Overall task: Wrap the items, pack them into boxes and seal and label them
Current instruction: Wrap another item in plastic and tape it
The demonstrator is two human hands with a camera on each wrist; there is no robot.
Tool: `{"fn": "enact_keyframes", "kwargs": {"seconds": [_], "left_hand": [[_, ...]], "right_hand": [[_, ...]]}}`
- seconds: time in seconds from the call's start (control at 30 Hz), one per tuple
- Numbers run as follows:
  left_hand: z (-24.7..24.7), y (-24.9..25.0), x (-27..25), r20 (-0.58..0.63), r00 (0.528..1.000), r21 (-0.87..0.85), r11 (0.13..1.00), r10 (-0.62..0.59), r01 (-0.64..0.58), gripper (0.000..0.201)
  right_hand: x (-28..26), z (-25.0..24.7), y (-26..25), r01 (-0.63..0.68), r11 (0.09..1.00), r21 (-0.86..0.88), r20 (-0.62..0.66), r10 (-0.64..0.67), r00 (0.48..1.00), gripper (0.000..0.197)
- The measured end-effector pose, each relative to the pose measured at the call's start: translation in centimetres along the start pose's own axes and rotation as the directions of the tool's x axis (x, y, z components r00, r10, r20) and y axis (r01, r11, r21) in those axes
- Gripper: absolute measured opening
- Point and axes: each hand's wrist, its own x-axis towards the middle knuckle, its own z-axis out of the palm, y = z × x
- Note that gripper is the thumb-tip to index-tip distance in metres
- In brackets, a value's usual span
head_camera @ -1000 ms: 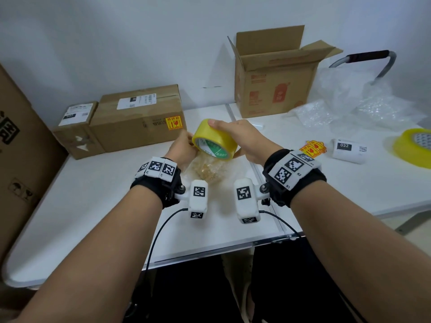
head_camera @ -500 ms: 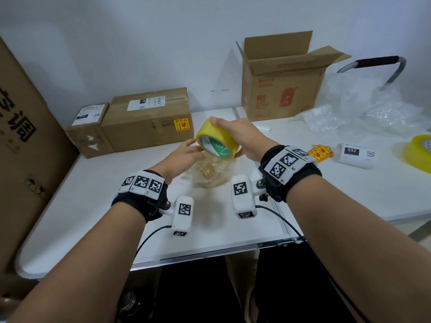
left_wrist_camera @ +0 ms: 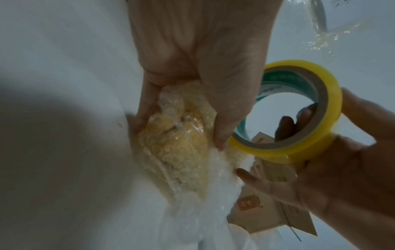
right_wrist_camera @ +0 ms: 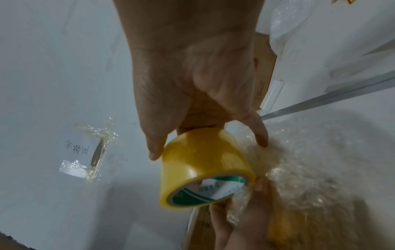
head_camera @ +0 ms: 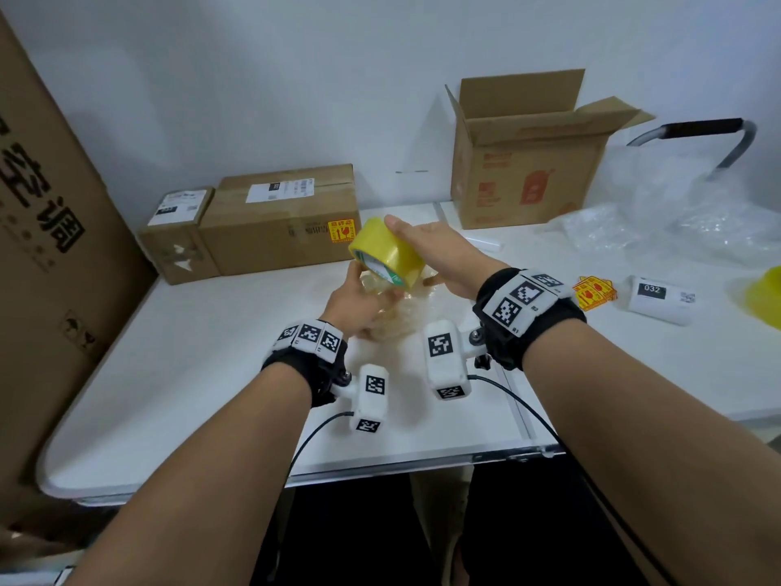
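A yellow item wrapped in bubble wrap (left_wrist_camera: 179, 143) (head_camera: 401, 319) lies at the middle of the white table (head_camera: 203, 374). My left hand (head_camera: 359, 302) (left_wrist_camera: 192, 67) grips it, fingers curled round its top. My right hand (head_camera: 435, 251) (right_wrist_camera: 192, 84) holds a yellow tape roll (head_camera: 386, 255) (right_wrist_camera: 203, 167) (left_wrist_camera: 299, 115) tilted just above the bundle, thumb on top and fingers through the core. The roll's lower edge meets the wrap beside my left fingers (right_wrist_camera: 260, 187).
Two sealed, labelled boxes (head_camera: 279, 222) stand at the back left, an open box (head_camera: 528, 162) at the back right. Loose bubble wrap (head_camera: 676, 222), red-yellow stickers (head_camera: 593, 291), a label roll (head_camera: 659, 298) and a second tape roll (head_camera: 767, 296) lie right. A big carton (head_camera: 50, 255) stands left.
My left hand has slid down from beside the roll and taken hold of the wrapped bundle. The right hand has kept the roll above it, tilting it more.
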Motion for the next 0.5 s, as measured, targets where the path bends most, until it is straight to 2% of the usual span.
{"fn": "enact_keyframes", "kwargs": {"seconds": [0.1, 0.27, 0.37, 0.5], "left_hand": [[-0.5, -0.2, 0.4, -0.016, 1.0, -0.04, 0.999, -0.013, 0.012, 0.062], [-0.8, 0.3, 0.9, -0.008, 0.997, -0.05, 0.996, -0.079, 0.079, 0.031], [-1.4, 0.2, 1.5, -0.011, 0.99, -0.09, 0.986, -0.143, 0.142, 0.019], [-1.7, -0.1, 2.4, 0.018, 0.993, -0.104, 0.988, -0.114, 0.116, 0.013]], "right_hand": [[0.3, -0.3, 0.1, 0.06, 0.998, -0.031, 0.025, -0.06, 0.998, 0.045], [0.6, -0.4, -0.3, 0.125, 0.99, -0.072, -0.109, -0.132, 0.985, 0.041], [0.5, -1.4, 0.4, 0.081, 0.992, -0.094, -0.173, -0.096, 0.98, 0.049], [0.1, -2.1, 1.9, 0.001, 0.994, -0.11, -0.178, -0.021, 0.984, 0.049]]}}
